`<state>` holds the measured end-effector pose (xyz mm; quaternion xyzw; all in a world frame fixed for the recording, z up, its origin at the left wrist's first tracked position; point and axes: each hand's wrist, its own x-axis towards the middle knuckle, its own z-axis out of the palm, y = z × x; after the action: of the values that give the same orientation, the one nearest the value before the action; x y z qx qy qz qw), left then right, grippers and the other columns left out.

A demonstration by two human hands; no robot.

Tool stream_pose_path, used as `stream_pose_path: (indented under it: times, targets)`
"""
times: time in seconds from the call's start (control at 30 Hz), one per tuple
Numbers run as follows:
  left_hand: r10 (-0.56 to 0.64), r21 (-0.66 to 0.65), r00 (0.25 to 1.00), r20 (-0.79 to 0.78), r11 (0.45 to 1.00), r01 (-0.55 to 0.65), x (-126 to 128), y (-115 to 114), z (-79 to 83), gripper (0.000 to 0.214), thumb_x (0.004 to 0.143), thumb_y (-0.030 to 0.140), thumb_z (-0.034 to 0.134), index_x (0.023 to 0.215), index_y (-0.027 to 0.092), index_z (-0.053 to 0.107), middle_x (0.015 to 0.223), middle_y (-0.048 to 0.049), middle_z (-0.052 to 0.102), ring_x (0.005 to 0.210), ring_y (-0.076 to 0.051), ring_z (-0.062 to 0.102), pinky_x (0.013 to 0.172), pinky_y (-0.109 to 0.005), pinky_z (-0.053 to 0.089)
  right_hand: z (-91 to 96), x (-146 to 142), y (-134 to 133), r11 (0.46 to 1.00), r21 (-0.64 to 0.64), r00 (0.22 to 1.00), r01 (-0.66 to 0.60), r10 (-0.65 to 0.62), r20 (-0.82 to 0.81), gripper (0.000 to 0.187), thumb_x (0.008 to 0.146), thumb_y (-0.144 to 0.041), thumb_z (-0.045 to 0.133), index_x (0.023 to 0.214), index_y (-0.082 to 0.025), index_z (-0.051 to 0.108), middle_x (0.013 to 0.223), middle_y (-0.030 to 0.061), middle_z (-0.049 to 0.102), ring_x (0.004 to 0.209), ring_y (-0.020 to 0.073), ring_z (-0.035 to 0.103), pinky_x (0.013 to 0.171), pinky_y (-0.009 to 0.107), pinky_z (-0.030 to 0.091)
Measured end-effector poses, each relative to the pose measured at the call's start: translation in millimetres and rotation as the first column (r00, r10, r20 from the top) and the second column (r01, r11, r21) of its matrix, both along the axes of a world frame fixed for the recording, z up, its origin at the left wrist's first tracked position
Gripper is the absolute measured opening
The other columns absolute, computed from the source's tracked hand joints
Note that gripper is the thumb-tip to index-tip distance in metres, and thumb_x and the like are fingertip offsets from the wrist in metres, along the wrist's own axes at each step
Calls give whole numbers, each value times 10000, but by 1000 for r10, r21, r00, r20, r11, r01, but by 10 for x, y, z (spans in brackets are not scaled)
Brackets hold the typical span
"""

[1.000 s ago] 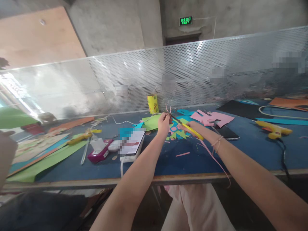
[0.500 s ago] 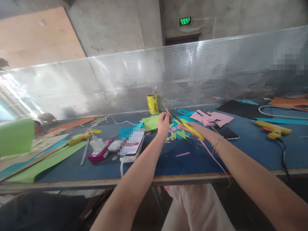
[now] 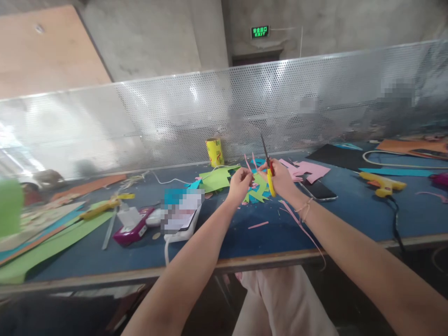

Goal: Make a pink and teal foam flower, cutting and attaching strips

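Holding the scissors point(image 3: 268, 164) with the blades pointing up and away from the body creates the main hazard at this moment. The tip stands above both hands, close to the left hand point(image 3: 240, 183). A slip of the wrist or a sudden pull on the paper could bring the point against the left fingers.

A second risk is the long pink strip point(image 3: 301, 226). It trails from below the right hand point(image 3: 281, 181) along the forearm and over the table point(image 3: 350, 224) edge. It could snag on the edge or on the wrist cord and tear.

The small pink piece point(image 3: 247, 163) is thin. A loose pinch could let it drop among the green scraps point(image 3: 258, 195) directly beneath.

**Hand pose**
- Right hand: closed around the yellow handle of the scissors, raised just above the table, wrist turned so the blades rise near vertical. The blades appear to lie together; a small gap cannot be ruled out.
- Left hand: raised just beside the right, palm towards the scissors. Thumb and fingertips are pressed together on the small pink piece, which sticks up above the knuckles.
- Both forearms reach forward over the near table edge and meet at mid-table.

**Surroundings**
- A phone point(image 3: 318, 189) lies just right of the right hand.
- A glue gun point(image 3: 382, 182) lies well apart at the far right.
- A yellow can point(image 3: 214, 151) stands at the mesh screen point(image 3: 157, 121) behind.
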<state>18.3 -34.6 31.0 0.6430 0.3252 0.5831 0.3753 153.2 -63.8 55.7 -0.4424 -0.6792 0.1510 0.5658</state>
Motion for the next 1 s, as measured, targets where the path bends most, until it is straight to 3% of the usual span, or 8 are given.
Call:
stream_pose_path:
  times: [0.37,0.67,1.0]
  targets:
    - [-57,-81,998,-13,995,56,54,-95,32,118,688,255,562,663,147,521,537,27,550,466,-59,501,515,-201,437,-126,40,202,996,-17,991,83,-81,104,177,633,-191,540,805,-151,556,715,32,607,602,134,533,565,253,412]
    - [-45,-135,999,-14,990,43,66,-75,21,149,670,272,605,650,143,533,492,22,552,440,-78,512,496,-220,436,-94,-8,74,990,76,980,118,-129,151,214,613,-186,541,824,-153,556,739,36,602,644,144,531,600,257,404]
    - [-77,-182,996,53,980,86,83,-40,0,84,644,215,574,635,141,535,511,27,567,429,-59,501,492,-210,442,-105,6,97,989,69,978,131,-141,152,287,613,-177,550,894,-124,567,762,46,606,652,146,522,606,256,395]
